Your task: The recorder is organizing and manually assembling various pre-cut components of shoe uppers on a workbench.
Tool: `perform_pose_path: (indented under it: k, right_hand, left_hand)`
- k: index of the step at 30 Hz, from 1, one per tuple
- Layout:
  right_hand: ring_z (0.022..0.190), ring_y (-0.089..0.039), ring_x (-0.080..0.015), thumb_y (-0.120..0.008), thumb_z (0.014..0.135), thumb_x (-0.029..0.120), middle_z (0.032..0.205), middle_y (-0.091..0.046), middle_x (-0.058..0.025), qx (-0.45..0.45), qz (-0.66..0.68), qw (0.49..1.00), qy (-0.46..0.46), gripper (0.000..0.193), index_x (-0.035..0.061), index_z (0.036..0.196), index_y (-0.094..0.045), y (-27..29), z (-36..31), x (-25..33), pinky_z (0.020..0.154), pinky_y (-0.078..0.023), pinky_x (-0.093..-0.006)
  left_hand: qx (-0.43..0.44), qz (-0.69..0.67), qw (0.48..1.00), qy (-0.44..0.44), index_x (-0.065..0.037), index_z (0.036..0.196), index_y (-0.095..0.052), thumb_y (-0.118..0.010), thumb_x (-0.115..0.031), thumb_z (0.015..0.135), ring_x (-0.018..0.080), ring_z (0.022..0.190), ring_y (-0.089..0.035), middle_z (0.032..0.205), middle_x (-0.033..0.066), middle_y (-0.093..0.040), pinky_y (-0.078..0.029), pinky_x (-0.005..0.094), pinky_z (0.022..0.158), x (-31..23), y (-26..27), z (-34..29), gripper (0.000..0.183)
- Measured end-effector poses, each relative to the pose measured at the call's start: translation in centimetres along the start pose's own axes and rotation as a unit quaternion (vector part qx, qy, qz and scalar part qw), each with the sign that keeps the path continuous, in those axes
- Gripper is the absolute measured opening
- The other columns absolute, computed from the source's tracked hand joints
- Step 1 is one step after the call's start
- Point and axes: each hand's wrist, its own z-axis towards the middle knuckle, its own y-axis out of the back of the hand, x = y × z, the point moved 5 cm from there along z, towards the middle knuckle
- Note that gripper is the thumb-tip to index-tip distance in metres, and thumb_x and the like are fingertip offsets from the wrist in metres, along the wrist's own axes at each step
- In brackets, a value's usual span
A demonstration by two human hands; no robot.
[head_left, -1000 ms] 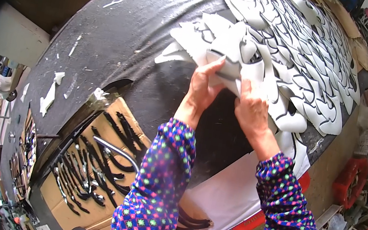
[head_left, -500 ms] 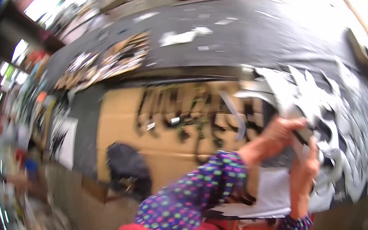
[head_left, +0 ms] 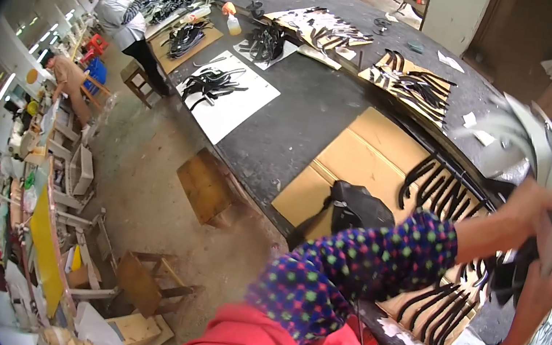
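My left hand point(head_left: 530, 206) is closed around a bunch of floppy grey-white cut pieces point(head_left: 542, 149) with curved, pointed ends, raised above the right part of the table. Just below, my right hand point(head_left: 547, 274) grips the lower end of the same bunch; its fingers are partly hidden. Part of the bunch is smeared by motion. Under my left forearm lies a brown cardboard sheet point(head_left: 361, 150) with rows of black curved strips point(head_left: 446, 191). A black cloth item point(head_left: 362, 208), perhaps a bag or cap, rests on the cardboard near my left sleeve.
Black strips lie on a white board point(head_left: 245, 119) and another cardboard piece point(head_left: 395, 83) farther off. An orange-topped spray bottle point(head_left: 232, 21) stands at the far left. Wooden stools point(head_left: 207, 186) sit beside the table. A co-worker point(head_left: 122, 16) stands at its far left side.
My view has swung left, bringing the floor, stools and co-workers into sight. The hands now appear farther right in the picture, with the grey-white pieces still between them.
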Motion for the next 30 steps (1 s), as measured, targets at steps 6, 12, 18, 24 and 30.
perform_pose_path:
  k: [6, 12, 18, 24, 30]
  right_hand:
    - [0.114, -0.060, -0.0283, -0.059, 0.076, -0.004, 0.122, -0.061, -0.0205, -0.044, 0.156, 0.984, 0.075, 0.066, 0.0043, 0.140, -0.046, -4.3, 4.6, 21.3, 0.098, -0.044, -0.0357]
    - [0.113, -0.060, -0.0240, -0.066, 0.071, -0.003, 0.126, -0.061, -0.0163, -0.041, 0.227, 0.965, 0.127, 0.073, 0.0031, 0.141, -0.045, -11.0, 6.3, 31.8, 0.097, -0.045, -0.0325]
    - [0.111, -0.062, -0.0326, -0.058, 0.073, -0.002, 0.123, -0.061, -0.0232, 0.018, 0.292, 0.950, 0.109, 0.070, 0.0022, 0.141, -0.043, -17.1, 5.5, 35.3, 0.095, -0.047, -0.0350]
    - [0.111, -0.059, -0.0391, -0.060, 0.075, -0.002, 0.123, -0.059, -0.0249, 0.040, 0.094, 0.970, 0.223, 0.072, 0.0043, 0.144, -0.041, -21.4, 0.2, 38.3, 0.096, -0.046, -0.0421]
    - [0.130, -0.041, -0.0439, -0.067, 0.079, 0.013, 0.147, -0.035, -0.0236, 0.245, -0.037, 0.938, 0.241, 0.077, -0.0011, 0.145, -0.032, -35.3, -12.9, 40.5, 0.103, -0.036, -0.0583]
  left_hand:
    - [-0.032, 0.100, 0.992, -0.069, 0.003, 0.096, -0.064, -0.064, -0.010, 0.085, 0.0262, 0.075, -0.068, 0.086, 0.0129, -0.067, -0.053, 0.0388, 0.066, -21.5, -1.1, -3.2, 0.016]
    - [-0.057, 0.159, 0.980, -0.109, 0.003, 0.104, -0.061, -0.063, -0.013, 0.091, 0.0248, 0.092, -0.067, 0.099, 0.0119, -0.067, -0.052, 0.0458, 0.088, -33.8, 2.4, -4.9, 0.020]
    - [-0.073, 0.177, 0.977, -0.090, 0.003, 0.110, -0.061, -0.061, -0.016, 0.095, 0.0203, 0.099, -0.066, 0.105, 0.0095, -0.067, -0.053, 0.0406, 0.092, -38.7, 7.6, -8.2, 0.024]
    - [-0.110, 0.111, 0.984, -0.084, -0.002, 0.118, -0.060, -0.060, -0.014, 0.093, 0.0215, 0.103, -0.064, 0.111, 0.0086, -0.066, -0.053, 0.0401, 0.085, -40.0, 16.6, -13.5, 0.027]
    - [-0.247, 0.023, 0.968, 0.040, 0.002, 0.118, -0.058, -0.057, -0.013, 0.080, 0.0311, 0.107, -0.062, 0.114, 0.0167, -0.065, -0.052, 0.0463, 0.087, -38.8, 38.0, -25.9, 0.041]
